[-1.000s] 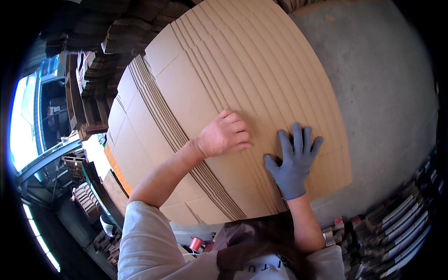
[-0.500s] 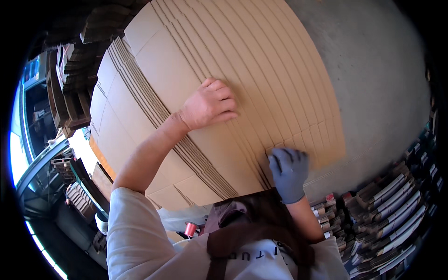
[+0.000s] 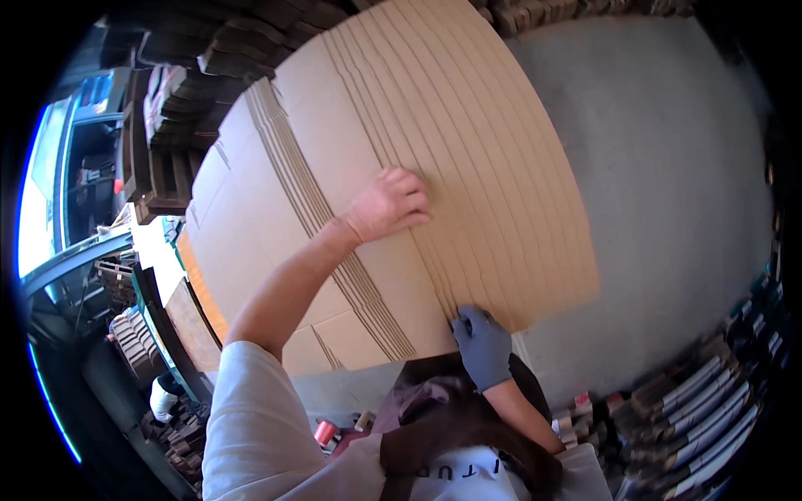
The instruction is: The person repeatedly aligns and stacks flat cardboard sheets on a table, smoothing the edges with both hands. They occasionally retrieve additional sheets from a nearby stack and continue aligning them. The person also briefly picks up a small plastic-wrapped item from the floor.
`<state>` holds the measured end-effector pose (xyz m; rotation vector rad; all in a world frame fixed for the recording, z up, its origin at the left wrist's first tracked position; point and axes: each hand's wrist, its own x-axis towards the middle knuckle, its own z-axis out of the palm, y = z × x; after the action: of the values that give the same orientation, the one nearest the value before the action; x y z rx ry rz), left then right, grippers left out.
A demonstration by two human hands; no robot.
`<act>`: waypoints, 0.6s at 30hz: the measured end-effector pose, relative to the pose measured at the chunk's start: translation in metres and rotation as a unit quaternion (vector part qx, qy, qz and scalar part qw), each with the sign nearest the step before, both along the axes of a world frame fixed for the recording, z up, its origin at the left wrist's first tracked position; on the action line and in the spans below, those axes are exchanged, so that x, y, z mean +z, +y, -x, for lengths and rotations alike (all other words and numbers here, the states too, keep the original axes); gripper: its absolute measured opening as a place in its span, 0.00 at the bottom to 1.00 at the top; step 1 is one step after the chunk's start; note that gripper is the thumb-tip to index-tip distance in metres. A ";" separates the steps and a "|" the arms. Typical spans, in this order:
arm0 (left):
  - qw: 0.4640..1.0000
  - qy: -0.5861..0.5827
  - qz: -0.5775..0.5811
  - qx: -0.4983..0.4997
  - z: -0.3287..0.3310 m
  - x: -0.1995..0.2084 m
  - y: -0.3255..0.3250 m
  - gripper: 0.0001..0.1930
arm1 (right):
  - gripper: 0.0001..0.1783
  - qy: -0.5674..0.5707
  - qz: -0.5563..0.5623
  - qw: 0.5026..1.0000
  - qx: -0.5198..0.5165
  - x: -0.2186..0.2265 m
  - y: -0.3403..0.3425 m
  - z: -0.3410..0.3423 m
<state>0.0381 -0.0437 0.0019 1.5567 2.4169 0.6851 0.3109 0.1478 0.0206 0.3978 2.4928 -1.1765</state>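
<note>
A broad stack of flat brown cardboard sheets (image 3: pixel 518 192) lies fanned out in front of me, its edges stepped in long, slightly curved lines. My bare left hand (image 3: pixel 391 205) rests on the middle of the fan with fingers curled inward. Its fingertips are hidden, so whether they pinch a sheet edge does not show. At the near edge of the stack, my right hand (image 3: pixel 484 346), in a grey-blue glove, is closed on the corner of the fanned sheets. A second band of stepped edges (image 3: pixel 292 159) runs left of my left hand.
Stacked dark cardboard pieces (image 3: pixel 246 46) and a wooden pallet (image 3: pixel 171 179) stand at the far left. Bundled flat pieces (image 3: pixel 693 417) are piled at the lower right on the grey floor (image 3: pixel 660 159). A red spool (image 3: pixel 326 432) sits near my body.
My right hand has moved left and toward me, along the near edge of the sheets. My left hand stays on the cardboard while the whole view has shifted.
</note>
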 end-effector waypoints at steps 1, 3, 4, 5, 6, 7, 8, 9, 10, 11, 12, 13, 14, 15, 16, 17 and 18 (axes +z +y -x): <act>1.000 0.005 0.010 0.004 -0.002 0.001 0.000 0.11 | 0.10 0.009 0.005 1.000 0.003 -0.001 0.001 -0.002; 1.000 0.009 0.027 0.014 -0.005 0.001 0.000 0.12 | 0.11 0.009 0.014 1.000 0.013 -0.001 0.001 -0.003; 0.999 0.012 0.029 0.018 -0.004 0.001 -0.002 0.12 | 0.12 -0.001 0.018 1.000 0.020 0.000 0.000 -0.004; 0.999 0.016 0.031 0.021 -0.003 0.002 -0.003 0.12 | 0.12 -0.011 0.023 0.999 0.026 0.001 0.000 -0.003; 0.999 0.012 0.033 0.025 -0.006 0.000 -0.004 0.12 | 0.13 -0.001 0.003 0.999 0.034 -0.001 0.000 -0.003; 0.998 0.021 0.043 0.028 -0.007 0.003 -0.005 0.12 | 0.14 0.006 -0.013 0.999 0.045 0.000 -0.002 -0.007; 0.998 0.030 0.054 0.031 0.002 0.004 -0.004 0.12 | 0.14 0.014 -0.029 0.998 0.056 0.001 -0.004 -0.009; 0.997 0.014 0.069 0.042 -0.010 0.000 -0.006 0.12 | 0.15 0.006 -0.026 0.998 0.056 0.006 -0.004 -0.019; 0.996 -0.001 0.076 0.045 -0.013 0.002 -0.003 0.12 | 0.15 0.002 -0.028 0.998 0.053 0.005 -0.005 -0.015; 0.995 -0.011 0.081 0.051 -0.011 0.006 -0.001 0.12 | 0.16 0.004 -0.032 0.998 0.051 0.003 -0.005 -0.014; 0.996 0.004 0.075 0.041 -0.002 0.005 0.001 0.12 | 0.15 -0.010 -0.005 0.999 0.042 0.001 -0.003 -0.010; 0.995 0.001 0.085 0.048 -0.006 0.005 0.000 0.12 | 0.15 -0.025 0.022 0.999 0.033 -0.003 0.001 -0.008; 0.994 -0.002 0.096 0.054 -0.012 0.004 -0.002 0.12 | 0.15 -0.039 0.049 0.998 0.023 -0.003 0.003 -0.007; 0.993 -0.004 0.106 0.054 -0.013 0.005 0.002 0.12 | 0.15 -0.044 0.055 0.997 0.019 -0.001 0.005 -0.005; 0.991 -0.007 0.119 0.054 -0.012 0.007 0.004 0.12 | 0.14 -0.049 0.061 0.997 0.015 0.002 0.007 -0.003; 0.993 -0.008 0.108 0.053 -0.010 0.009 0.005 0.12 | 0.14 -0.055 0.068 0.996 0.010 0.004 0.008 0.000; 0.994 -0.011 0.098 0.054 -0.011 0.009 0.004 0.12 | 0.14 -0.057 0.068 0.996 0.011 0.005 0.008 0.001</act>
<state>0.0487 -0.0399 0.0106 1.3455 2.4814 0.4639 0.3103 0.1556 0.0259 0.3879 2.2984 -1.2686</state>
